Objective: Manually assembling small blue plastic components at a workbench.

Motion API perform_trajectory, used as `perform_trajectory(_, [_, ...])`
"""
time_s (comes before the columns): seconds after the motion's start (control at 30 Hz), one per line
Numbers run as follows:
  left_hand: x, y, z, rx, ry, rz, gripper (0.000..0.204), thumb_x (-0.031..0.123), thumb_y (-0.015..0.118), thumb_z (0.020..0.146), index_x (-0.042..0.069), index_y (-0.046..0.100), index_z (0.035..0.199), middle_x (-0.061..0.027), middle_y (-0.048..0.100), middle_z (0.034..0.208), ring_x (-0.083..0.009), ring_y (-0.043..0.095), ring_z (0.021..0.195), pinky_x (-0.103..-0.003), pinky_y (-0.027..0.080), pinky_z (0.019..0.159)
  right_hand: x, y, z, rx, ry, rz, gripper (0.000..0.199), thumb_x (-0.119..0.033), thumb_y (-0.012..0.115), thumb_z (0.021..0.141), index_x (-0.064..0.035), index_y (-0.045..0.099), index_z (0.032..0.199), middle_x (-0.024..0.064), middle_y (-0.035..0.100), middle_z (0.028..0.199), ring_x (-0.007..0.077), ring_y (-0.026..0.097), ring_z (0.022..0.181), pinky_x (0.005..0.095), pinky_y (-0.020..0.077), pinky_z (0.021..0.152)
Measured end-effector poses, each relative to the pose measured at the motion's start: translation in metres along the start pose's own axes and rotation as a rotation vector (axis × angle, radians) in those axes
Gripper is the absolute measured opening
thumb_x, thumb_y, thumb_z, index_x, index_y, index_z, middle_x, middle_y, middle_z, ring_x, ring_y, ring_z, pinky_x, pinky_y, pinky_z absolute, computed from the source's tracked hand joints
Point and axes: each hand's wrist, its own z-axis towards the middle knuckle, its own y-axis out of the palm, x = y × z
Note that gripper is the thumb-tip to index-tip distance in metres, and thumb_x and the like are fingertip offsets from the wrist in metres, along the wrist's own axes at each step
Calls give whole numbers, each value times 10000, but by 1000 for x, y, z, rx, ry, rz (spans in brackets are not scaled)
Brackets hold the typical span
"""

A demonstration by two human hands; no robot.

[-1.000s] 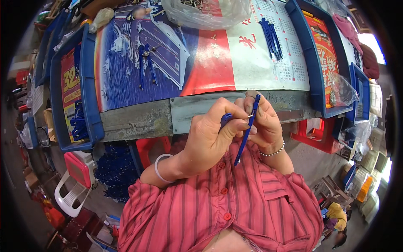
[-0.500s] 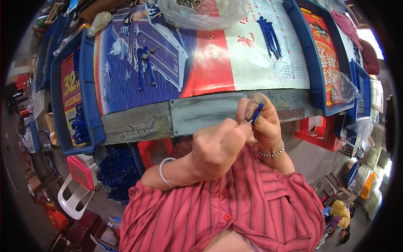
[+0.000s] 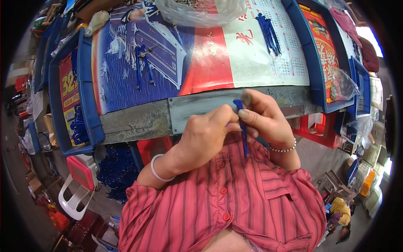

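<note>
Between my two hands, at the table's near edge, is a slim blue stick with a rounded upper end. It points down toward my striped shirt, and its lower end is blurred. My right hand, with a beaded bracelet, pinches it near the top between thumb and fingers. From the other side my left hand, wearing a pale bangle, closes its fingertips on the same stick; the exact contact is partly hidden. A bunch of similar blue sticks lies on the sheet at right, and a few blue pieces with metal bits lie at left.
Blue trays stand left and right. A plastic bag of small metal parts sits at the far side. A grey plate is fixed to the table edge. Below left is a heap of blue pieces; a red stool stands right.
Both hands have shifted slightly left and toward me. The blue stick has swung from a slant to nearly upright in view, with more of its length showing below my fingers.
</note>
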Motion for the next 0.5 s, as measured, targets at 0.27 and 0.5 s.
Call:
perform_trajectory(0.27, [-20, 3, 3, 90, 129, 115, 178, 24, 663, 781, 34, 498, 847, -121, 594, 742, -280, 621, 628, -349, 466, 504, 3, 6, 25, 66, 134, 286, 157, -127, 564, 893, 12, 530, 956, 38, 558, 616, 39, 394, 340, 165, 309, 312])
perform_trajectory(0.5, [-18, 6, -11, 162, -323, -839, 250, 259, 557, 932, 21, 479, 940, -32, 550, 674, -51, 494, 525, -205, 390, 464, 12, 19, 12, 147, -499, -437, 252, -78, 459, 904, 67, 570, 1078, 79, 630, 709, 140, 619, 638, 238, 494, 633])
